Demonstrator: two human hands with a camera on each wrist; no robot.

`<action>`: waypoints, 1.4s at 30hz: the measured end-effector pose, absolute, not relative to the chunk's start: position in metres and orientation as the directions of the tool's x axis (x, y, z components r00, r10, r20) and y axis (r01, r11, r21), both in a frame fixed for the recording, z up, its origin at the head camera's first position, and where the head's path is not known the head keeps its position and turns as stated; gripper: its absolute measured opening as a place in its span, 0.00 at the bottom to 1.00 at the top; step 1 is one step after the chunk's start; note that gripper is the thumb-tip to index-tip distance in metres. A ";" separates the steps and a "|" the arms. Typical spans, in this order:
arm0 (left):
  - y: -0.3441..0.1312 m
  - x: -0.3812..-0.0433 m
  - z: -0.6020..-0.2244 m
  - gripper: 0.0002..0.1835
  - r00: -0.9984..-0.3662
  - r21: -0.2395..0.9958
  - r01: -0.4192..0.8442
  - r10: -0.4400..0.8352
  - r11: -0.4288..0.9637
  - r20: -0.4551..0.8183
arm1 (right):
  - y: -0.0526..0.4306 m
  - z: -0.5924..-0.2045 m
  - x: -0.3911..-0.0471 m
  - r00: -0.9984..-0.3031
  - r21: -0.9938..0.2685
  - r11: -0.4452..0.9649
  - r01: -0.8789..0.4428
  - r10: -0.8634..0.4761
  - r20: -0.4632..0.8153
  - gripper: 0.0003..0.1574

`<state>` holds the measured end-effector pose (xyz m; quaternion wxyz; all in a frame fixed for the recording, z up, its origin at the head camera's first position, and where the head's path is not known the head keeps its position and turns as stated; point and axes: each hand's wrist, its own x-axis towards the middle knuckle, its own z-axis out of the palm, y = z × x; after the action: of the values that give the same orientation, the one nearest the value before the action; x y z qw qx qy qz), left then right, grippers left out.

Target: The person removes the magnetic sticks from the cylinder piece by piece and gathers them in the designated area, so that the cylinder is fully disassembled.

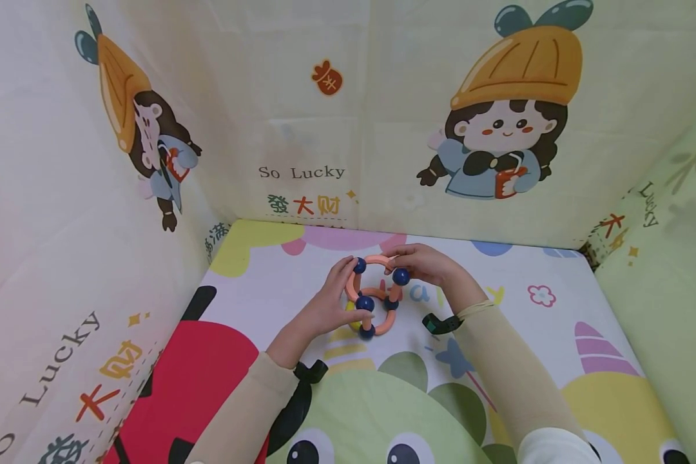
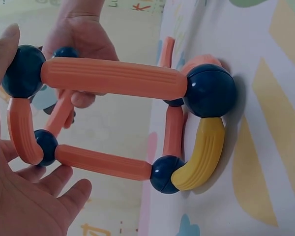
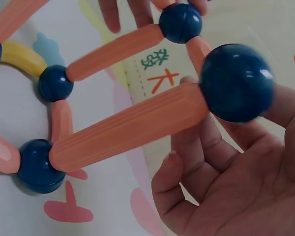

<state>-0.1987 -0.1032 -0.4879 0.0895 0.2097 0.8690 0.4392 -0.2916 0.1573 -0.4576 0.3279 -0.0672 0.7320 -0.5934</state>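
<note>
A toy frame of magnetic sticks and balls [image 1: 365, 303] stands on the printed mat, its dark blue balls [image 2: 209, 91] joined by orange sticks [image 2: 113, 77]. One curved stick at the base is yellow [image 2: 204, 155]. From the left side my left hand [image 1: 325, 308] grips the frame's upper part, thumb against a near top ball and fingers around the ball behind it. At the upper right, my right hand [image 1: 423, 263] holds the top by a ball [image 3: 236, 82], its fingers curled behind the upright stick [image 3: 132, 127]; that thumb is mostly hidden.
Pale printed cloth walls [image 1: 394, 129] rise behind and on both sides of the mat [image 1: 533, 335]. Dark straps [image 1: 441, 323] sit at both wrists. Cartoon shapes, among them a green face [image 1: 354, 406] and a red patch [image 1: 203, 367], are printed on the mat.
</note>
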 end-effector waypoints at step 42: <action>-0.100 -0.199 -0.488 0.61 -0.903 0.806 0.271 0.428 0.526 0.025 | 0.169 -0.489 -0.302 -0.820 -0.915 0.350 0.201 -0.451 -0.353 0.25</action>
<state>-0.1991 -0.1002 -0.4880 0.0884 0.2012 0.8690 0.4434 -0.3020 0.1689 -0.4885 0.2889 -0.0814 0.7691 -0.5643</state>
